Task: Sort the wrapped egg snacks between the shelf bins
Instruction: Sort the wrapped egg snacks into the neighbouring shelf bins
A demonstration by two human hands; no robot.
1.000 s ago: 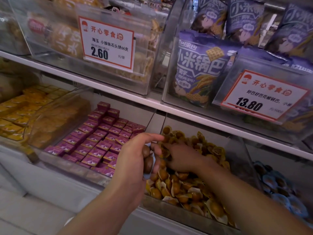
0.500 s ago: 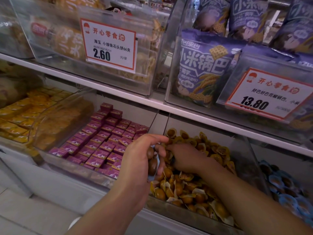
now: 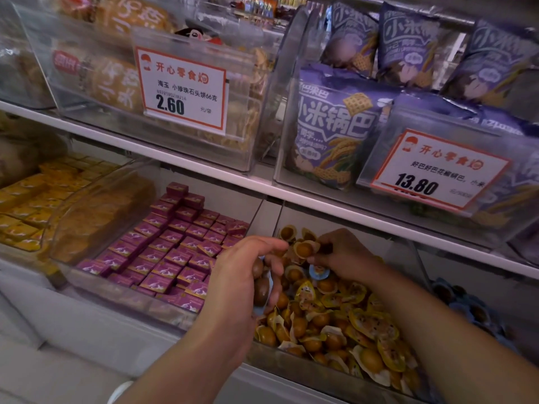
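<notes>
Biggest thing here is the clear egg bin (image 3: pixel 335 371) on the lower shelf, so everything's placed off that. It's heaped with yellow-wrapped egg snacks (image 3: pixel 344 322), brown eggs showing through the film. Directly above the bin sit the purple millet-crisp bags (image 3: pixel 335 123) with the 13.80 price tag (image 3: pixel 437 173). Left of the bin is a bin of purple boxes (image 3: pixel 163 252), and past that yellow boxes (image 3: pixel 26 205). Right of the bin there's another bin with blue-wrapped snacks (image 3: pixel 472 310), mostly hidden by the forearm.

Over the bin's left edge, the person's left hand (image 3: pixel 242 281) is curled around a stack of wrapped eggs (image 3: pixel 260 284), at least two, with fingers wrapped fairly tight. Toward the back of the bin the right hand (image 3: pixel 347 255) pinches one yellow-wrapped egg (image 3: pixel 304 248) at its fingertips. Smallest bit: one blue-wrapped egg (image 3: pixel 319 272) lying on the yellow pile just under the right hand, looks like a stray.

What could go wrong, imo: the left hand is already loaded, so cramming in one more could let a slick wrapper squirt out, and since it hangs at the bin's edge, that egg may land among the purple boxes or on the floor. Also that blue one could get buried if the pile gets stirred.
</notes>
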